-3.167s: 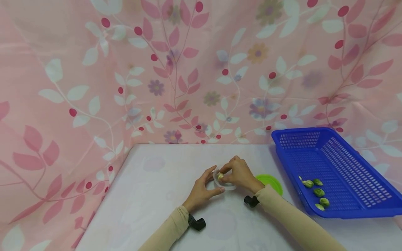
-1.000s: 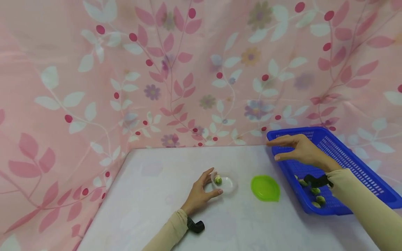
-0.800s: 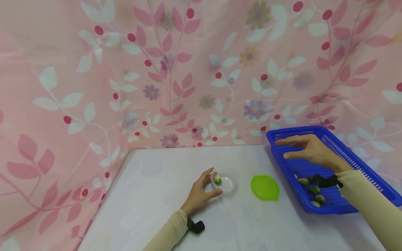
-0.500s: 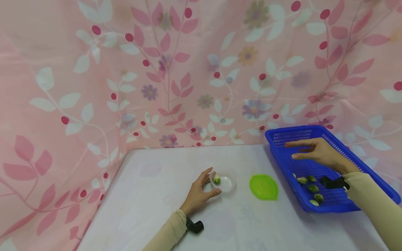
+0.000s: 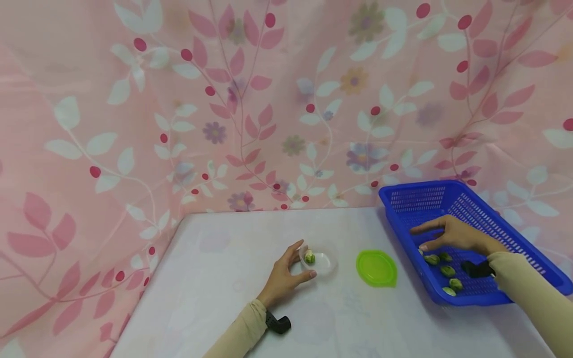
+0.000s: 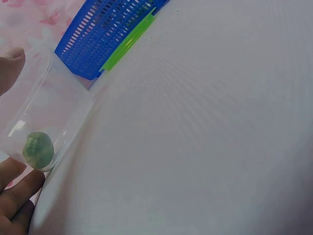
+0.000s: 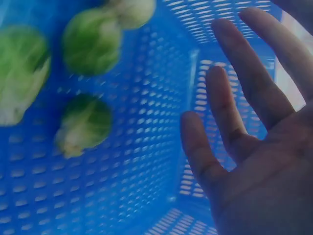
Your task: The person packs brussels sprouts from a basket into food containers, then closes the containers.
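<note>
My left hand holds a clear round plastic container on the table, thumb at the near side and fingers at the far left. One Brussels sprout lies inside it; in the left wrist view this sprout rests at the container's bottom, near the fingertips. My right hand hovers inside the blue basket, fingers spread and grasping nothing. Below it several Brussels sprouts lie on the basket floor. In the right wrist view the fingers are apart from the nearest sprout.
A green lid lies flat on the white table between container and basket. The basket's raised perforated walls surround the right hand. Pink floral cloth hangs behind the table. Each wrist wears a small black camera.
Earlier the right hand held a sprout in the container; the sprout now lies there. That hand has moved right over the basket and lowered toward the sprouts. The left hand has stayed at the container.
</note>
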A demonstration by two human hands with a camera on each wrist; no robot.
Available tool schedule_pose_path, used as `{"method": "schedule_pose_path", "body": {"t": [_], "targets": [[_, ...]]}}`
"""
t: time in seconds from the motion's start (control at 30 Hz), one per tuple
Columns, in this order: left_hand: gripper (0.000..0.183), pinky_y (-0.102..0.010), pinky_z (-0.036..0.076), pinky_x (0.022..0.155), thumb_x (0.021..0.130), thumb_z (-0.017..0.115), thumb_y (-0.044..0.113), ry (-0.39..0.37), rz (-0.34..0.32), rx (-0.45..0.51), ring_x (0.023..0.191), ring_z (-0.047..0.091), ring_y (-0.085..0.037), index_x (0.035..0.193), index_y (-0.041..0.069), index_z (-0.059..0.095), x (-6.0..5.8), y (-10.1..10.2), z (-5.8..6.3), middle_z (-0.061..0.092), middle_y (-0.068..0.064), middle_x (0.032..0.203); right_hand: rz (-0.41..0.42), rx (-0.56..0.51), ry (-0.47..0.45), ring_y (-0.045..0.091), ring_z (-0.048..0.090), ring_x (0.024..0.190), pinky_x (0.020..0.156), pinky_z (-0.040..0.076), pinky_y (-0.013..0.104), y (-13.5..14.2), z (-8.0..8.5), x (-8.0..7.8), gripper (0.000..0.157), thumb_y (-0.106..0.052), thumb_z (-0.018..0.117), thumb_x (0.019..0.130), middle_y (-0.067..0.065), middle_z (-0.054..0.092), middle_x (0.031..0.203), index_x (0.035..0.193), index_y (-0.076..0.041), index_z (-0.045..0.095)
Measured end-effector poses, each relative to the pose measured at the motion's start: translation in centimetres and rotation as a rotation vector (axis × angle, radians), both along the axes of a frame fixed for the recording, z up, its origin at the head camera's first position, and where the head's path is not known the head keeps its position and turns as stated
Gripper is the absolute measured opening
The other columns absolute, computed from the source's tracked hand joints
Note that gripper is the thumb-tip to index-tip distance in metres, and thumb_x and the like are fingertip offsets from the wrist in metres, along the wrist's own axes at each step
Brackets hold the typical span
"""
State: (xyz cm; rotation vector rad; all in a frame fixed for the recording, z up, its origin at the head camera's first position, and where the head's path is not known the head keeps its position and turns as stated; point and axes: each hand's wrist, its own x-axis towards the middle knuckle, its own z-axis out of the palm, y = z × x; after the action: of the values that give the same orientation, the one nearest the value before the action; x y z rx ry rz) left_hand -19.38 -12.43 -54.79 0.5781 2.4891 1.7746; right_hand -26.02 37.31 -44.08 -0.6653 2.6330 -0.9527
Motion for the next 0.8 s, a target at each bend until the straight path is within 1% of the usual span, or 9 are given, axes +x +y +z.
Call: {"method": "schedule_pose_path", "body": {"t": [0.1,0.17,0.27,0.37,0.4,0.5,0.6,0.7,0.8], "targets": [[0.091,-0.059,0.035,0.124,0.09,0.088,0.027,-0.005,0.005,-0.001,0.145,0.056,-0.03,0.165,0.014,0.037,0.2,0.1,0.1,0.058,-0.009,0.157,0.056,0.04,-0.012,0.04,0.066,0.129,0.094,0.058,0.026,0.1,-0.4,-0.1,0.045,-0.03,0.086,0.09,0.011,0.076,0.131,0.13,-0.013,0.077],[0.092,-0.058,0.036,0.124,0.09,0.088,0.027,0.001,0.005,-0.005,0.144,0.057,-0.029,0.165,0.013,0.037,0.2,0.1,0.1,0.059,-0.009,0.156,0.082,0.056,-0.025,0.049,0.064,0.129,0.093,0.06,0.029,0.2,-0.5,-0.3,0.045,-0.03,0.086,0.09,0.011,0.077,0.13,0.13,-0.011,0.077],[0.091,-0.057,0.036,0.124,0.09,0.088,0.027,0.004,0.007,-0.008,0.144,0.057,-0.028,0.165,0.014,0.037,0.1,0.1,0.2,0.059,-0.009,0.156,0.09,0.068,-0.067,0.052,0.062,0.13,0.098,0.061,0.046,0.2,-0.6,-0.5,0.045,-0.03,0.087,0.089,0.011,0.077,0.13,0.129,-0.011,0.078],[0.091,-0.057,0.035,0.125,0.09,0.088,0.027,0.002,0.007,-0.012,0.145,0.056,-0.027,0.165,0.015,0.037,0.0,0.1,0.1,0.059,-0.008,0.156,0.084,0.071,-0.121,0.054,0.06,0.131,0.101,0.056,0.061,0.3,-0.9,-0.6,0.045,-0.028,0.088,0.088,0.012,0.076,0.129,0.128,-0.009,0.078],[0.091,-0.059,0.034,0.125,0.09,0.088,0.027,0.001,0.006,-0.008,0.145,0.056,-0.028,0.165,0.015,0.037,0.0,0.0,0.2,0.059,-0.008,0.156,0.081,0.072,-0.137,0.055,0.059,0.132,0.101,0.054,0.066,0.3,-0.9,-0.7,0.045,-0.028,0.088,0.088,0.013,0.076,0.129,0.127,-0.009,0.078],[0.091,-0.061,0.033,0.125,0.09,0.088,0.026,-0.001,0.004,-0.007,0.145,0.056,-0.029,0.164,0.014,0.037,0.0,0.0,0.1,0.06,-0.009,0.155,0.071,0.081,-0.162,0.055,0.058,0.132,0.102,0.052,0.068,0.4,-1.2,-0.8,0.043,-0.027,0.088,0.088,0.013,0.076,0.13,0.126,-0.009,0.078],[0.091,-0.061,0.033,0.125,0.091,0.087,0.028,-0.006,0.003,-0.014,0.146,0.055,-0.029,0.165,0.014,0.037,0.1,-0.1,0.1,0.06,-0.008,0.155,0.073,0.088,-0.169,0.054,0.059,0.131,0.102,0.053,0.067,0.4,-1.3,-1.0,0.043,-0.026,0.088,0.087,0.015,0.076,0.13,0.125,-0.009,0.079],[0.092,-0.061,0.034,0.124,0.091,0.087,0.031,0.002,0.002,-0.033,0.146,0.055,-0.028,0.165,0.014,0.036,0.1,-0.1,0.2,0.06,-0.008,0.155,0.069,0.098,-0.177,0.051,0.061,0.13,0.101,0.055,0.063,0.3,-1.3,-1.2,0.043,-0.026,0.089,0.087,0.014,0.076,0.129,0.124,-0.009,0.079],[0.092,-0.06,0.035,0.124,0.091,0.087,0.032,0.01,-0.002,-0.038,0.145,0.056,-0.028,0.165,0.014,0.035,0.1,-0.1,0.2,0.06,-0.008,0.155,0.076,0.101,-0.171,0.049,0.064,0.126,0.099,0.058,0.058,0.3,-1.4,-1.4,0.043,-0.024,0.089,0.086,0.016,0.076,0.127,0.124,-0.006,0.079]]}}
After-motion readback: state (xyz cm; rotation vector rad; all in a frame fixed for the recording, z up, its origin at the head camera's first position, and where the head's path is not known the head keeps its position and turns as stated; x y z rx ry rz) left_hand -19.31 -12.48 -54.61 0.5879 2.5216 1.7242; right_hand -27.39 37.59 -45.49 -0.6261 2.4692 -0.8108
